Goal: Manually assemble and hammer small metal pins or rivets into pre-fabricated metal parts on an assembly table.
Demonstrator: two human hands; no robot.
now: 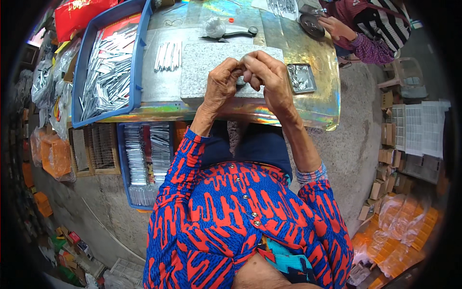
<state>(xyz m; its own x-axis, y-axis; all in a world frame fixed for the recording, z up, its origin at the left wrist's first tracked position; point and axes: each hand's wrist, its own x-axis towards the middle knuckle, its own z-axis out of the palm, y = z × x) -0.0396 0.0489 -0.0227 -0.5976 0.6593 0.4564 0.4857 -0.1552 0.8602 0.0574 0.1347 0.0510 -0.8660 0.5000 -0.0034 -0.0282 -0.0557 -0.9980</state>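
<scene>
A small dark part (240,81), half hidden, is pinched between fingers of left hand (222,79) and right hand (265,73) above the grey stone slab (207,65); assembly seems underway, and next needs careful alignment.

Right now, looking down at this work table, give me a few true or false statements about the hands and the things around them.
1. Both hands, left hand and right hand, meet over the grey stone slab. True.
2. The blue tray of silver strips sits to the person's right. False: it is on the left.
3. A small metal dish lies just right of the hands. True.
4. The loose bundle of silver strips lies inside that dish. False: it lies on the table, left of the hands.
5. Nobody else is at the table. False: another person's hand works at the far right corner.
</scene>
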